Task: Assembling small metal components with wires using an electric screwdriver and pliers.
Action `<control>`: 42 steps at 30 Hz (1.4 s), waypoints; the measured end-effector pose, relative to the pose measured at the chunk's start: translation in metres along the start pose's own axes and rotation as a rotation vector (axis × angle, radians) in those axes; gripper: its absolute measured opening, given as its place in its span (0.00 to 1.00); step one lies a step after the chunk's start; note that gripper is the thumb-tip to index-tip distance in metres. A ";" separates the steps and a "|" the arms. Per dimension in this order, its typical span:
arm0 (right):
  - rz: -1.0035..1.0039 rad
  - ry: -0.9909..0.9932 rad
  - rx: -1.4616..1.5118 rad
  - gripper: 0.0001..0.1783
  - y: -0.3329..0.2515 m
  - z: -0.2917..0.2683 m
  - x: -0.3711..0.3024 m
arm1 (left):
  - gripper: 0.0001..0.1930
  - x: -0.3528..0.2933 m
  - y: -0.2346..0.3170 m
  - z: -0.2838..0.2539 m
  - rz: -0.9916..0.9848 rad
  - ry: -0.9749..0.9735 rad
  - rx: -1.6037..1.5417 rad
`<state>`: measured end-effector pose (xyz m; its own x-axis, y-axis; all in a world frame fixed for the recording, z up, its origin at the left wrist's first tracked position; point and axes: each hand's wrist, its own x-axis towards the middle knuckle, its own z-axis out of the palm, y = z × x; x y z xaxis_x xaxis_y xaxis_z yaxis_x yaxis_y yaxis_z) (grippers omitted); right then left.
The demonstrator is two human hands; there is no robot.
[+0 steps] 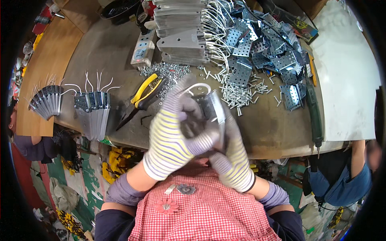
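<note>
Both my hands wear striped knit gloves and are closed round one flat metal plate (217,107) with a dark bracket and a white wire loop at its upper end. My left hand (167,134) grips it from the left, fingers curled, thumb across the front. My right hand (234,160) holds its right side, somewhat blurred. The plate's lower part is hidden behind the gloves. Just beyond lie loose nuts (171,74) and a pile of screws (237,93). Yellow-and-black pliers (145,93) rest left of my left hand.
Stacked grey plates with white wires (179,42) stand at the back, beside a heap of perforated brackets (277,48). Fanned plates with brackets (92,114) lie at left. A green electric screwdriver (314,116) is at right, next to a white board (341,80). Other people sit at both sides.
</note>
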<state>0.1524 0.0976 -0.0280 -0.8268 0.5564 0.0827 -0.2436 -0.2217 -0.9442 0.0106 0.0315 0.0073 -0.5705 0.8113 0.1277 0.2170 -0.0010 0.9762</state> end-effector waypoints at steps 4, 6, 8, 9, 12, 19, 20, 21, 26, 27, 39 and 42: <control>-0.101 -0.053 -0.711 0.46 -0.001 -0.003 -0.005 | 0.34 0.004 -0.029 -0.001 0.206 -0.087 0.251; -0.201 -0.140 -0.934 0.47 -0.003 -0.013 -0.005 | 0.33 0.002 -0.041 -0.001 0.130 -0.114 0.204; -0.130 -0.256 -0.885 0.42 -0.019 -0.034 0.000 | 0.32 -0.001 -0.045 -0.002 0.048 -0.120 0.164; -0.124 -0.344 -0.867 0.39 -0.032 -0.050 0.002 | 0.32 -0.003 -0.045 -0.003 0.087 -0.098 0.186; -0.303 0.539 -1.151 0.29 -0.059 -0.105 -0.018 | 0.32 -0.007 -0.046 -0.004 0.156 -0.080 0.200; 0.351 0.774 -1.934 0.37 -0.088 -0.245 -0.065 | 0.32 -0.003 -0.043 -0.003 0.100 -0.126 0.220; 0.352 0.774 -1.934 0.37 -0.089 -0.249 -0.068 | 0.32 -0.004 -0.044 -0.003 0.117 -0.118 0.203; 0.211 0.714 -1.824 0.37 -0.089 -0.251 -0.068 | 0.32 -0.004 -0.046 -0.003 0.135 -0.106 0.189; -0.131 0.826 -0.682 0.34 -0.072 -0.203 -0.058 | 0.33 -0.003 -0.043 -0.001 0.138 -0.114 0.234; -0.166 0.745 -0.286 0.32 -0.064 -0.186 -0.054 | 0.33 -0.003 -0.043 0.000 0.083 -0.121 0.171; -0.229 0.567 1.181 0.14 -0.014 -0.073 0.022 | 0.33 -0.003 -0.051 0.000 0.190 -0.064 0.166; -0.236 0.575 1.176 0.13 -0.012 -0.073 0.023 | 0.32 -0.004 -0.051 0.000 0.181 -0.065 0.156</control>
<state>0.1735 0.1714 -0.0379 -0.4452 0.8692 -0.2152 -0.8814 -0.4677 -0.0658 0.0016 0.0287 -0.0429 -0.4601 0.8420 0.2816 0.4339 -0.0634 0.8987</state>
